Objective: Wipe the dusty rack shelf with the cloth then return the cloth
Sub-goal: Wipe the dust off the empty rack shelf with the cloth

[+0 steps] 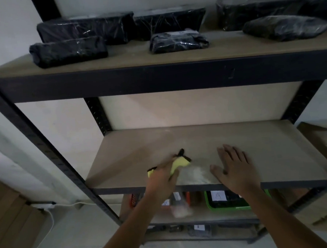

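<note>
Cloth, yellow, sits bunched in the left hand low centre of frame, fingers curled round it to scrub the shelf. Dust lies just right of it. Right hand, flat and unclenched, presses the board, likely for balance.

Matt wooden shelf, soft yellow cloth

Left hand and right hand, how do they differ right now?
The left hand grips the yellow cloth; the right hand holds nothing. The left hand's fingers curl round the cloth, while the right hand lies flat with fingers spread. Both are at the front of the middle shelf.
</note>
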